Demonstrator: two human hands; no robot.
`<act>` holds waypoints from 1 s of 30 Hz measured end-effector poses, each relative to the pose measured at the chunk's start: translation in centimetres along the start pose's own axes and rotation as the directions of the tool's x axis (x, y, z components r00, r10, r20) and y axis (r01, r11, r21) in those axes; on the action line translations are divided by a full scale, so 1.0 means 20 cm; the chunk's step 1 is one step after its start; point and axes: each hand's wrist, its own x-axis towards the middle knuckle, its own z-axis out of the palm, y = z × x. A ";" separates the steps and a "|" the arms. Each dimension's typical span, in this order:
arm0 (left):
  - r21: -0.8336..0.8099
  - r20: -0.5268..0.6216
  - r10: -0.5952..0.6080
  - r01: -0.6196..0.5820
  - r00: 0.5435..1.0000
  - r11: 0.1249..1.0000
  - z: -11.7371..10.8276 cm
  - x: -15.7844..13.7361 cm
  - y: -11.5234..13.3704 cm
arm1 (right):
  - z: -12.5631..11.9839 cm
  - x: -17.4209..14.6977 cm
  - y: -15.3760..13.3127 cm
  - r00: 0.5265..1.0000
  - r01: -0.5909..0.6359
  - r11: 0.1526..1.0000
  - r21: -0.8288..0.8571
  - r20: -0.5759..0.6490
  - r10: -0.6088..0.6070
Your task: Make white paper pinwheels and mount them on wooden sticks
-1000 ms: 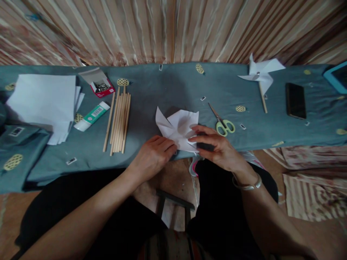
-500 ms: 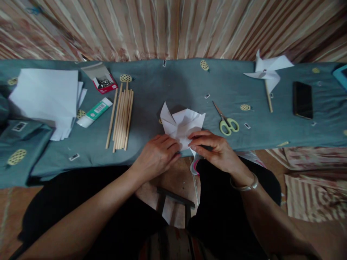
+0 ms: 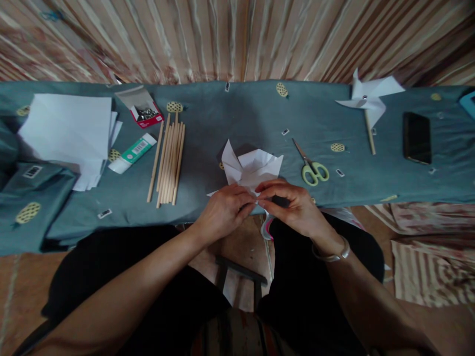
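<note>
Nearly closed, right hand (image 3: pixel 293 202) on white paper (image 3: pixel 258 170).

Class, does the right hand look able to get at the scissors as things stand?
Probably yes: only cloth shows between the right hand and the scissors, though that hand seems to pinch the folded paper.

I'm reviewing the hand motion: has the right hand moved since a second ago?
Yes: against the scissors, the right hand has shifted left, towards the left hand.

A dark phone (image 3: pixel 417 137) lies on the cloth-covered desk (image 3: pixel 208 118) near a blue object (image 3: pixel 469 103); a striped curtain (image 3: pixel 222 39) hangs behind.
</note>
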 end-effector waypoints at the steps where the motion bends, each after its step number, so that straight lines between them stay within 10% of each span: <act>1: 0.010 0.007 -0.003 0.003 1.000 1.000 0.00 0.00 0.00 | 0.00 0.00 0.00 1.000 0.000 1.000 0.003 0.005 0.000; 17: 0.011 0.031 -0.067 0.067 0.997 0.998 -0.01 0.00 0.02 | 0.00 0.01 0.02 0.999 -0.019 1.000 0.002 -0.027 0.019; 30: 0.331 0.052 -0.004 -0.014 0.999 0.944 -0.06 -0.06 0.02 | 0.09 0.09 0.02 0.980 0.052 0.923 -0.382 -0.160 -0.122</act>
